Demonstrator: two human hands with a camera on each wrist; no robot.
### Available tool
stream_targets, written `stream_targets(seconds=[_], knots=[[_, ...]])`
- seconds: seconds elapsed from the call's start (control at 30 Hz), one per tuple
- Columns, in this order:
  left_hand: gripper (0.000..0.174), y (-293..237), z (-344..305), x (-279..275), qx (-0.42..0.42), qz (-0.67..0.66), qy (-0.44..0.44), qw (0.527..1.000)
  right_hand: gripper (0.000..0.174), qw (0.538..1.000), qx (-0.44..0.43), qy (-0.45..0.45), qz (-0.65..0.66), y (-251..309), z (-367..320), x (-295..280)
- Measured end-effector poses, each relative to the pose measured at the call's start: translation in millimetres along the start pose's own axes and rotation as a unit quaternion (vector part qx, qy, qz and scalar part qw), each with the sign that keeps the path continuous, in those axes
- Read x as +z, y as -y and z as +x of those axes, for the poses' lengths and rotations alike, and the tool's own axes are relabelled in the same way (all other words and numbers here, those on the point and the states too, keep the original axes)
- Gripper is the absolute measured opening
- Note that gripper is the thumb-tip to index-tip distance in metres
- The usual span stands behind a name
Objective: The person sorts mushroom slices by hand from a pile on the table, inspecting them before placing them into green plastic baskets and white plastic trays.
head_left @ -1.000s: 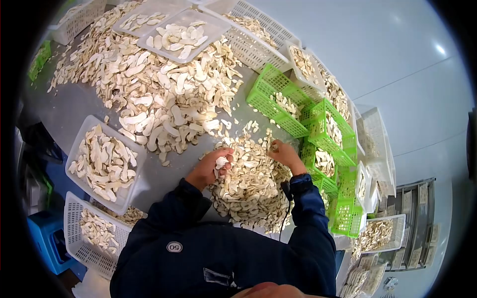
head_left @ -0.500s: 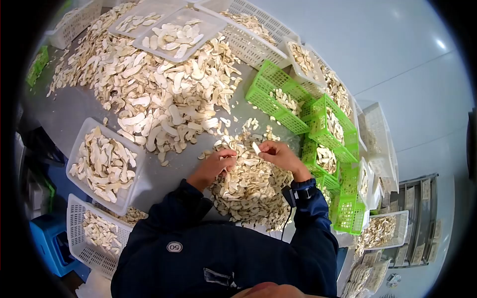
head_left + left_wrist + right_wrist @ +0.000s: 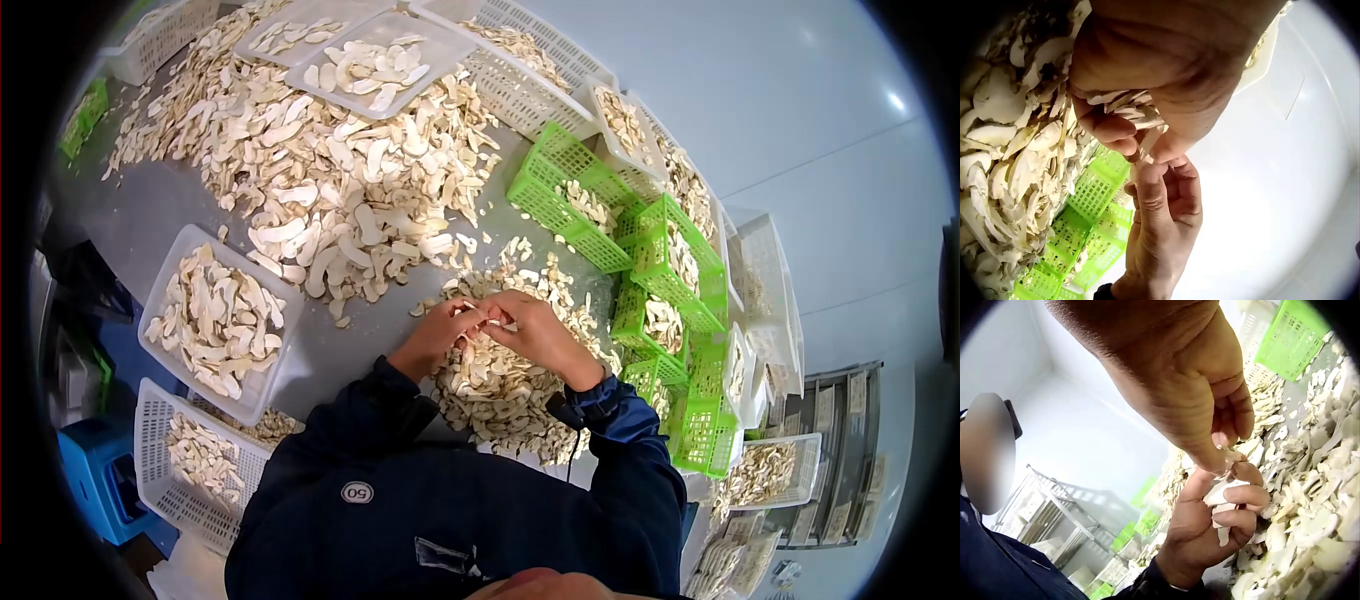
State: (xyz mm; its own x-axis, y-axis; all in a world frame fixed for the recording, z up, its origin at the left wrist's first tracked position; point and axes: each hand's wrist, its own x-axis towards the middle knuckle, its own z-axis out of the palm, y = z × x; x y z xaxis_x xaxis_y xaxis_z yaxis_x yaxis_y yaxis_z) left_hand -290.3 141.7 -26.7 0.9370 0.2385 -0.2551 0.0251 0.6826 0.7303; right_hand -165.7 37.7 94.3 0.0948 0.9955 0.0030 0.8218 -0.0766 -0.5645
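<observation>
Over a heap of pale dried slices (image 3: 510,400), the two hands meet fingertip to fingertip. The left hand (image 3: 432,338) curls round several slices (image 3: 1132,106), stacked in its palm in the left wrist view. Thumb and fingers of the right hand (image 3: 540,335) pinch the end of a slice at the left fingertips; the right wrist view shows this small piece (image 3: 1229,453) between both hands. More white slices (image 3: 1219,494) show between the left hand's curled fingers there.
A larger slice pile (image 3: 330,170) covers the table's far side. Left stands a white tray of slices (image 3: 290,345), with a white basket (image 3: 150,455) below it. Green baskets (image 3: 570,225) and white baskets (image 3: 520,95) line the right and back edges.
The right hand went from the heap's right side, picked up a slice and moved left to meet the left hand. The left hand turned slightly and still holds its slices.
</observation>
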Motion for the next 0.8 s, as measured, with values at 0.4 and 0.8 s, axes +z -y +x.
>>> stream_targets(seconds=[0.4, 0.8], knots=[[0.015, -11, -7, 4, 0.018, -0.057, 0.021, 0.998, 0.024, 0.998, 0.054, 0.019, 0.037, 4, -5, -4], [0.019, -10, -7, 3, 0.014, -0.055, 0.048, 0.997, 0.026, 0.998, 0.042, 0.049, -0.009, -2, -6, -4]])
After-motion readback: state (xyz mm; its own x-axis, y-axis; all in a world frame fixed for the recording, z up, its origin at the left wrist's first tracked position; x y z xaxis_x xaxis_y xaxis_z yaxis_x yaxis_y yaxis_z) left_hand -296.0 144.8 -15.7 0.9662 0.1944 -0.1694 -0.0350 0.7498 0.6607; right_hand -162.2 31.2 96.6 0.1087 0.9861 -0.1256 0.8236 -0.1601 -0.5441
